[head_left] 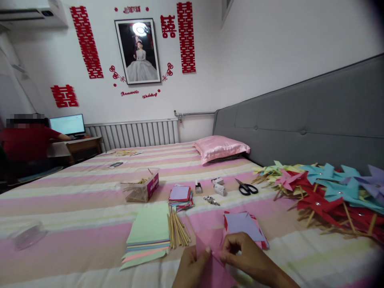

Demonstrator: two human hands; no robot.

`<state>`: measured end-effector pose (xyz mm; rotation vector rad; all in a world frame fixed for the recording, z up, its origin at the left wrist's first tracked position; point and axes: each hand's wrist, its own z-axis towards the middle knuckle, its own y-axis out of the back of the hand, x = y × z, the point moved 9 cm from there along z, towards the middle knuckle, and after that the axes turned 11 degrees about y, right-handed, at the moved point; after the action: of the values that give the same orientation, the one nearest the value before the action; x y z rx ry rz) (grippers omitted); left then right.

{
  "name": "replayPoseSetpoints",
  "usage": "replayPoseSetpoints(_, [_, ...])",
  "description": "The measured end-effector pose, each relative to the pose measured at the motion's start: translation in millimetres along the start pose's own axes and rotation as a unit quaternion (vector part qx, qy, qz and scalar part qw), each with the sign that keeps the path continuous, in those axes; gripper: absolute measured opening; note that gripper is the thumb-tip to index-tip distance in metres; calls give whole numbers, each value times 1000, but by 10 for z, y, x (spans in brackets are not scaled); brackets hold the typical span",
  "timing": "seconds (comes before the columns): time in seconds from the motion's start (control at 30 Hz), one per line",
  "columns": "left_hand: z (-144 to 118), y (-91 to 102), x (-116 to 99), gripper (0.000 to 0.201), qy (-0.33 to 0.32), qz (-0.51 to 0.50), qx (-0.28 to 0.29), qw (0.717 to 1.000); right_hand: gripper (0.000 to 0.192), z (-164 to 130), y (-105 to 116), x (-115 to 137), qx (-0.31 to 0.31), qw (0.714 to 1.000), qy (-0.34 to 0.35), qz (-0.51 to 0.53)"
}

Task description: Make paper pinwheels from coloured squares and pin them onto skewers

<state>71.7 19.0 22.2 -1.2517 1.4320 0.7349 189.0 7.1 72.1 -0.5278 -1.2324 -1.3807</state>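
Observation:
Between my hands is a pink sheet of paper (211,239), held above the striped bedcover. My left hand (192,266) grips its left side, the thumb pressed near the middle. With fingers pinched, my right hand (244,254) holds the sheet's right part; the exact fold there is hard to make out. Just beyond my right hand lies a stack of purple and red paper squares (244,226). To the left of the sheet are a bundle of thin wooden sticks (178,230) and a thick stack of coloured paper (150,228), pale green on top.
Finished paper pinwheels (327,192) are heaped at the right. Scissors (246,187), metal fasteners (211,200), small boxes (219,188), a smaller paper stack (180,196) and a plastic box of sticks (141,186) lie farther back. A clear lid (28,234) is at left. A person (27,144) sits at a desk.

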Motion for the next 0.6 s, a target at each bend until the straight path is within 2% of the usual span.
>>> replayPoseSetpoints(0.3, [-41,-78,-54,54,-10,-1,19,1000,16,-16,30,-6,-9,999,3,-31])
replayPoseSetpoints(0.6, [-10,-2,-34,51,-37,14,-22,999,11,-2,69,95,-25,998,11,-48])
